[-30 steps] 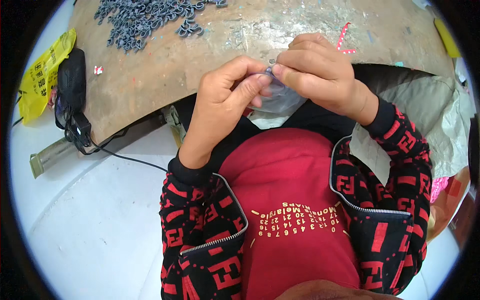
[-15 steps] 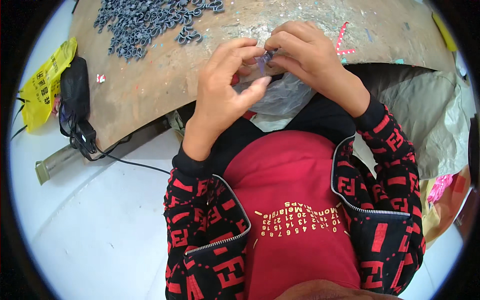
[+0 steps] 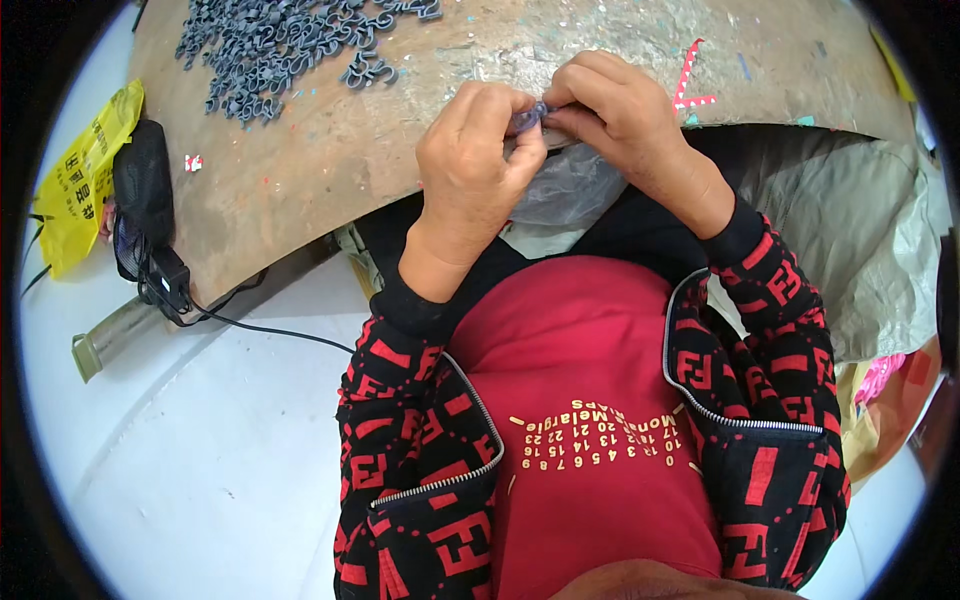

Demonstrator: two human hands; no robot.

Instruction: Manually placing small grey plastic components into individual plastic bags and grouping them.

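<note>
My left hand (image 3: 466,160) and my right hand (image 3: 628,112) meet above the near edge of the table. Between their fingertips is a small, translucent purple-grey piece (image 3: 528,117); its exact kind is too small and covered to make out. The left thumb and fingers pinch its left side. At the other end, the right thumb and forefinger close on a darker bit of it, mostly hidden. Beyond the left hand, toward the far left, lies a heap of grey plastic curved clips (image 3: 285,50).
The worn wooden table (image 3: 330,160) curves in front of me. A red dotted strip (image 3: 686,75) lies to the right. At left are a yellow bag (image 3: 88,180), a black pouch (image 3: 145,180) and a cable (image 3: 270,328). Clear plastic (image 3: 570,185) hangs below the hands; a grey-green sheet (image 3: 850,240) drapes at right.
My left hand has moved in and its spread fingers have closed on the small purple-grey piece. The right hand still pinches it, slightly shifted.
</note>
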